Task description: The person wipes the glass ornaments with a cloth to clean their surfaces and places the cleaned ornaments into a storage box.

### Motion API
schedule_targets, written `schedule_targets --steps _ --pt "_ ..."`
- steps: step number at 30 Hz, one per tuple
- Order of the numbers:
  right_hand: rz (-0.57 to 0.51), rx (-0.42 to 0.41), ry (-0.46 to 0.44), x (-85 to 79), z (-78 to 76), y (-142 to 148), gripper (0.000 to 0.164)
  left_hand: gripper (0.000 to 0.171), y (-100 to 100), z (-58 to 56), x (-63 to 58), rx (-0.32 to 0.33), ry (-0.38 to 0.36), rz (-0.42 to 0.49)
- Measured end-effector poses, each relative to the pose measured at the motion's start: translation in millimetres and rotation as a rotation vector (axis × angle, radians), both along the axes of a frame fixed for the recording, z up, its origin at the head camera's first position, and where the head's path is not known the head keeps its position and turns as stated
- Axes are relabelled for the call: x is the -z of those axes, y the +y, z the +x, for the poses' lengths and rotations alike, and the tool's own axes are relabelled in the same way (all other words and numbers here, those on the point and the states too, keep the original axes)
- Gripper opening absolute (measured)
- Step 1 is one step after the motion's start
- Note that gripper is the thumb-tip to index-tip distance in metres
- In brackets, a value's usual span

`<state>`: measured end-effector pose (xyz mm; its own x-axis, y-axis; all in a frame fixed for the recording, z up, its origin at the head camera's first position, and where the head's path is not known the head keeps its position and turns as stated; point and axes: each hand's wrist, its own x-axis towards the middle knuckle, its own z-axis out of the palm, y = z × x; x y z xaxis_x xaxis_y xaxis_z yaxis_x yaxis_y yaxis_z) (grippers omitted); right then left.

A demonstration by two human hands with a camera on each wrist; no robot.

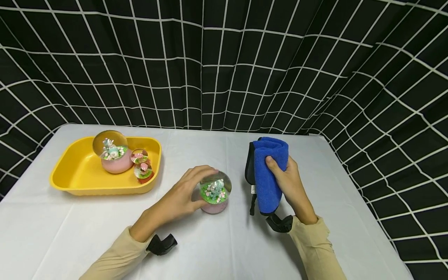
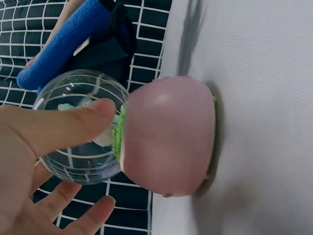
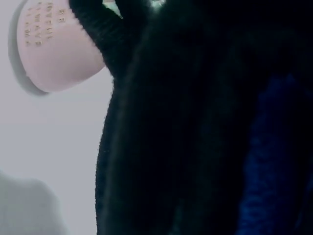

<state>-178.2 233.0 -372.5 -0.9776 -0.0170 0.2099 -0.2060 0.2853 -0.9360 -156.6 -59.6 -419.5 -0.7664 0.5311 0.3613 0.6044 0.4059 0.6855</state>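
A snow globe with a pink base and a small figure among flowers stands upright on the white table. My left hand holds its glass ball, thumb on the near side and fingers around the far side. To the right, my right hand grips a folded blue plush cloth with black edging, a white tag and a dark strap, raised above the table. In the right wrist view the cloth's dark side fills most of the picture and hides the fingers.
At the left, a yellow tray contains a larger snow globe with a pink base and two small red-based globes crowded together. A black curtain with white grid lines surrounds the back and right of the white table.
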Motion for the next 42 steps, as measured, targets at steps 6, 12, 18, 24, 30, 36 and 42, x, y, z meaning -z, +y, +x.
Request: schedule_targets --steps 6,12,18,24,30,36,42 --pt "-0.011 0.015 -0.02 -2.4 1.6 -4 0.037 0.088 -6 -5.0 10.0 -0.011 -0.247 0.027" --pt "-0.009 0.027 -0.036 -3.5 3.0 -7 0.036 0.086 -3 -5.3 22.1 -0.007 -0.42 0.007" --pt "-0.02 -0.001 -0.044 -0.3 2.2 -11 0.037 0.09 8 -0.1 27.1 -0.087 -0.384 -0.023" --pt "0.004 -0.024 -0.047 4.7 4.0 -15 0.037 0.085 15 4.3 26.7 -0.181 -0.32 -0.032" --pt "0.037 -0.08 -0.062 9.7 6.2 -18 0.039 0.074 19 4.4 28.8 -0.239 -0.29 -0.021" --pt "0.053 -0.182 -0.079 18.0 6.1 -26 0.038 0.06 16 3.8 28.1 -0.198 -0.26 0.021" --pt "0.083 -0.347 -0.061 23.7 8.3 -38 0.041 0.061 13 3.3 28.7 -0.195 -0.205 0.047"
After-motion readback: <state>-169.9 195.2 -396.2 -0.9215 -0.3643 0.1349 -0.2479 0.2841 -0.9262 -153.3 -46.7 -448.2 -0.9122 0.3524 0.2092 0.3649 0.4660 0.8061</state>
